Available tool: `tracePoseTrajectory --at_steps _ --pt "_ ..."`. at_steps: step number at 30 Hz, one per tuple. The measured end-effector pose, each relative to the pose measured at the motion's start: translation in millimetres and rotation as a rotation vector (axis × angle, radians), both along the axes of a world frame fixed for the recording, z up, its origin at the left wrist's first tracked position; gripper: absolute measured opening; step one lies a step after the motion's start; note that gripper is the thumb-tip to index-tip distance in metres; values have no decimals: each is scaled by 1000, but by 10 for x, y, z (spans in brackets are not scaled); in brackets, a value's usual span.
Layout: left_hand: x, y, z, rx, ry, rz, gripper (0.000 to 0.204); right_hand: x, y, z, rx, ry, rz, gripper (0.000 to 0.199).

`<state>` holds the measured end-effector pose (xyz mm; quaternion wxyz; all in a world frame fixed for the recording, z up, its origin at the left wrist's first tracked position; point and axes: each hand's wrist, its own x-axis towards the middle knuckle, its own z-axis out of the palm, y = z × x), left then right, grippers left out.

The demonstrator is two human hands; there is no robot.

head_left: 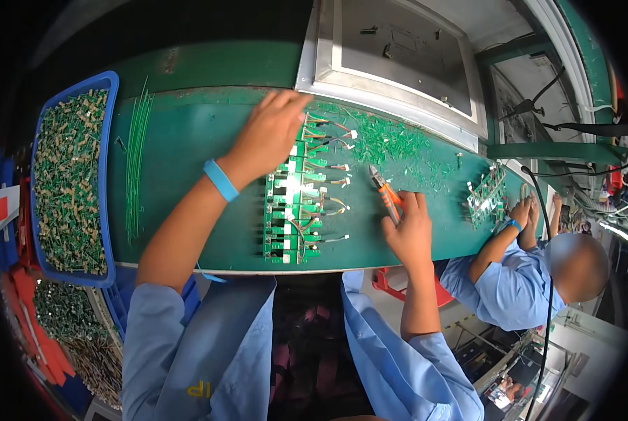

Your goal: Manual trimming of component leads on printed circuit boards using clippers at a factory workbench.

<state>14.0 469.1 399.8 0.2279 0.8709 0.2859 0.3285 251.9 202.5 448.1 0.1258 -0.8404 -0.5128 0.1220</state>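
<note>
A panel of green circuit boards (286, 210) with black and white parts and short wire leads lies lengthwise in front of me on the green mat. My left hand (275, 130), a blue band at its wrist, is over the far end of this panel. Its fingers stretch out together past the boards; the thumb is hidden. To the right of the panel, my right hand (410, 228) holds orange-handled cutting pliers (386, 194) by the grips. Their metal jaws point away from me, apart from the boards, near a scatter of small green scraps (391, 140).
At far left stands a blue tray (110, 175) heaped with small green pieces, with thin green strips (138, 161) beside it. A metal-framed panel (398, 77) borders the mat's far side. At right, a co-worker (517, 274) sits by another group of boards (487, 196).
</note>
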Motion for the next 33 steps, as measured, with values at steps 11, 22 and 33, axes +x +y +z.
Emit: tracePoseTrajectory --at_steps 11,22,33 --pt "161 -81 -4 -450 -203 64 29 -125 948 705 133 -305 473 57" --pt "87 -42 5 -694 -325 -9 28 -258 1271 809 82 -498 595 61" --pt "-82 191 -74 -677 -347 3 16 -315 1329 872 76 -569 643 61"
